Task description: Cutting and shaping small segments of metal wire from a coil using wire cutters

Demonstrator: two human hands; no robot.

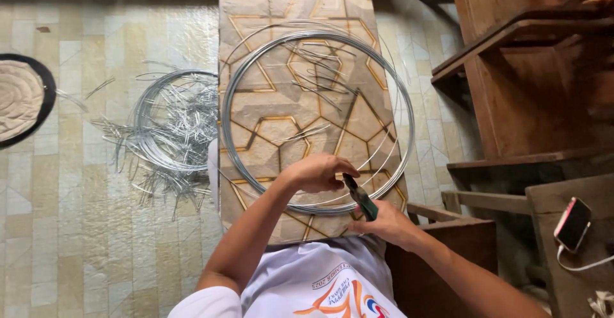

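1. Nearest the camera, the right hand (388, 223) is closed around the green handles of a pair of pliers (359, 196). The tool's long axis runs diagonally, with the dark nose pointing up and to the left, toward the left hand.
2. Just beyond, the left hand (318, 172) is curled, its fingertips pinching a thin wire strand at the nose of the pliers. The two hands are near each other, on the near edge of the wire coil (248, 75).
3. Under the hands, the coil lies flat on a patterned board (268, 1); cut wire pieces (318, 75) lie inside the ring.
4. Farther left, a second coil with many cut lengths (169, 126) lies on the tiled floor (77, 228).
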